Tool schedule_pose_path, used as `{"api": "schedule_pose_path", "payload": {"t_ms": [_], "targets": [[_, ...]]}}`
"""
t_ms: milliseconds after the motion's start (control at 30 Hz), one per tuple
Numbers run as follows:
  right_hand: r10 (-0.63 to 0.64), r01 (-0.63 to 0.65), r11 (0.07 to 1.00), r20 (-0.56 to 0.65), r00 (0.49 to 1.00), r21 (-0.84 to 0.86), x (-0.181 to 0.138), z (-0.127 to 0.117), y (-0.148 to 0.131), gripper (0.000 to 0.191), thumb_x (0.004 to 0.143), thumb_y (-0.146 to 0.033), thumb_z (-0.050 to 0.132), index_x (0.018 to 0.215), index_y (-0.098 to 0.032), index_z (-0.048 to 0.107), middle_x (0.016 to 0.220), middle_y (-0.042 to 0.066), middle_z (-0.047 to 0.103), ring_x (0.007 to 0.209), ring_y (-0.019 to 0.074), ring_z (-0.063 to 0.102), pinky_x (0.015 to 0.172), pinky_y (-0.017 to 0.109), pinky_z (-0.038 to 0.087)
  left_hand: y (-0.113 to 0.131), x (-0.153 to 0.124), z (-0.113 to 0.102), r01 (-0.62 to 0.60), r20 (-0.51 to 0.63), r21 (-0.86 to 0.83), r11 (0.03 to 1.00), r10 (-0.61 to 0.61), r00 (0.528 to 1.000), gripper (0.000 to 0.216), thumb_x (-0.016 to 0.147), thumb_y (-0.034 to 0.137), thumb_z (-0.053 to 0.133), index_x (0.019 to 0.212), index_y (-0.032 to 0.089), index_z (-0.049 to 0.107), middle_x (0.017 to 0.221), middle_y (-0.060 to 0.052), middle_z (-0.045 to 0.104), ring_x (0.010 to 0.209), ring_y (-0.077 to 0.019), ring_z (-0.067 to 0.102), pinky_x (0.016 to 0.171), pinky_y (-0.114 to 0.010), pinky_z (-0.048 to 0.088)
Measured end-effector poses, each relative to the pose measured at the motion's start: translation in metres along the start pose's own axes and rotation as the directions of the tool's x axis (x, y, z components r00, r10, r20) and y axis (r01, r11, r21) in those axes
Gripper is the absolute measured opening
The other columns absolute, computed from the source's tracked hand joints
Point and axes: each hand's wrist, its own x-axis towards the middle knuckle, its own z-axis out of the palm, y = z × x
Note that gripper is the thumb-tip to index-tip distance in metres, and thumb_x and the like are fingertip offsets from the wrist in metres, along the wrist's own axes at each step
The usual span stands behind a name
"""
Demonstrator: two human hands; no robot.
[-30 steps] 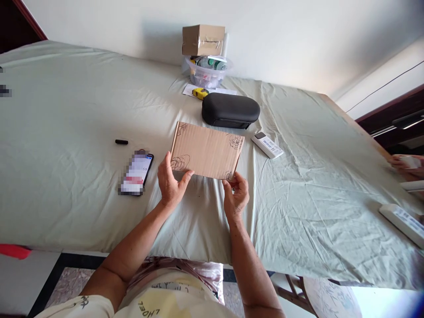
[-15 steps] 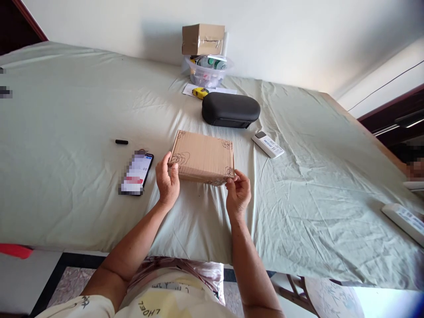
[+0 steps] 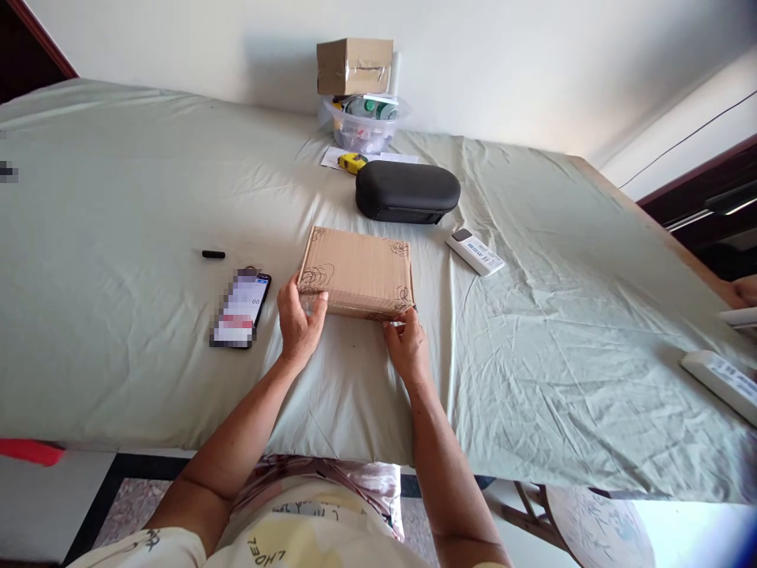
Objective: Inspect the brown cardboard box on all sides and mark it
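Observation:
A flat brown cardboard box (image 3: 358,264) with black scribbled swirls near its corners lies on the green cloth in front of me. My left hand (image 3: 300,319) grips its near left corner, thumb on the front edge and fingers along the left side. At the near right corner, my right hand (image 3: 408,343) has its fingers closed on the front edge; what the fingertips pinch there is partly hidden. Left of the box lie a phone (image 3: 241,309) with a lit screen and a small black cylinder (image 3: 214,254), perhaps a pen cap.
Behind the box sits a black zip case (image 3: 408,189), with a yellow tape measure (image 3: 352,162) beside it. A plastic basin (image 3: 367,134) by the wall carries another carton (image 3: 355,67). White devices (image 3: 475,252) lie to the right. Another person's hand (image 3: 746,290) shows at the right edge.
My right hand has shifted left from the box's right corner onto its front edge. My left thumb has slid a little right along the front. The view has shifted slightly.

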Motion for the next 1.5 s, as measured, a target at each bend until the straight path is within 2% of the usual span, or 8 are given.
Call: {"api": "schedule_pose_path", "payload": {"t_ms": [167,400,567,733,900,1100,1267,1500], "targets": [[-0.037,0.038,0.991,0.01,0.999,-0.127,-0.003,0.0,0.001,0.03,0.086,-0.024,0.052,0.115,-0.024,0.06,0.098,0.006,0.071,0.073,0.018,0.061,0.07,0.033,0.047,-0.005,-0.002,0.006,0.044,0.035,0.04,0.998,-0.046,0.998,0.076,0.084,0.045,0.08,0.147,0.017,0.05,0.133,-0.02,0.066,0.132,-0.0368,0.063,0.115,-0.055,0.053],[0.021,-0.016,0.989,0.03,0.999,-0.145,-0.002,-0.002,-0.008,0.034,0.086,-0.028,0.053,0.119,-0.025,0.062,0.093,0.004,0.071,0.074,0.0186,0.06,0.067,0.031,0.043,-0.01,-0.002,0.009,0.081,0.085,-0.009,0.997,-0.08,0.993,0.086,0.084,0.047,0.08,0.154,0.019,0.039,0.152,-0.023,0.057,0.145,-0.0359,0.056,0.119,-0.05,0.051],[0.057,-0.057,0.996,0.005,0.998,-0.063,0.002,-0.005,-0.016,0.032,0.083,-0.032,0.054,0.114,-0.025,0.061,0.077,-0.001,0.064,0.068,0.0179,0.058,0.067,0.031,0.044,-0.009,-0.002,0.008,0.076,0.081,0.004,0.997,-0.076,0.994,0.079,0.082,0.049,0.082,0.147,0.019,0.047,0.142,-0.021,0.062,0.137,-0.0362,0.061,0.116,-0.052,0.052],[0.117,-0.119,0.992,-0.059,0.991,-0.028,0.004,-0.005,-0.019,0.024,0.079,-0.038,0.06,0.099,-0.025,0.059,0.072,-0.003,0.06,0.067,0.0177,0.055,0.064,0.032,0.044,-0.009,-0.002,0.006,0.029,0.061,0.036,0.999,-0.032,0.998,0.06,0.081,0.055,0.083,0.124,0.019,0.061,0.121,-0.014,0.067,0.121,-0.034,0.067,0.108,-0.052,0.056],[0.094,-0.095,0.996,-0.135,0.986,0.002,0.004,-0.004,-0.017,0.021,0.079,-0.042,0.065,0.088,-0.024,0.058,0.087,0.003,0.069,0.081,0.0199,0.065,0.071,0.034,0.051,-0.006,-0.001,0.004,0.055,0.059,-0.049,0.997,-0.052,0.997,0.064,0.087,0.057,0.079,0.137,0.023,0.057,0.129,-0.013,0.069,0.124,-0.0303,0.068,0.107,-0.046,0.057],[0.148,-0.134,0.978,-0.083,0.985,0.162,0.001,-0.003,-0.023,0.034,0.083,-0.045,0.068,0.109,-0.025,0.059,0.099,0.004,0.076,0.075,0.0172,0.07,0.067,0.032,0.054,-0.003,-0.004,0.006,0.051,0.094,-0.081,0.995,-0.044,0.995,0.084,0.087,0.055,0.081,0.154,0.022,0.043,0.152,-0.019,0.06,0.142,-0.0332,0.061,0.12,-0.049,0.05],[0.173,-0.161,0.983,-0.152,0.973,0.086,-0.005,0.0,-0.03,0.057,0.074,-0.053,0.083,0.113,-0.026,0.051,0.1,0.002,0.07,0.079,0.0183,0.068,0.073,0.036,0.056,0.0,-0.019,0.013,-0.109,0.073,0.035,0.993,0.106,0.992,0.124,0.073,0.055,0.094,0.167,0.019,0.021,0.167,-0.027,0.043,0.156,-0.0413,0.047,0.126,-0.055,0.045],[0.115,-0.111,0.993,-0.236,0.965,0.029,-0.011,0.013,-0.025,0.082,0.069,-0.057,0.089,0.13,-0.025,0.044,0.11,0.004,0.06,0.094,0.0221,0.063,0.086,0.046,0.058,0.004,-0.033,0.019,-0.136,0.103,0.144,0.98,0.122,0.987,0.131,0.074,0.063,0.091,0.167,0.01,0.015,0.167,-0.036,0.038,0.155,-0.0468,0.046,0.122,-0.06,0.046]]}}
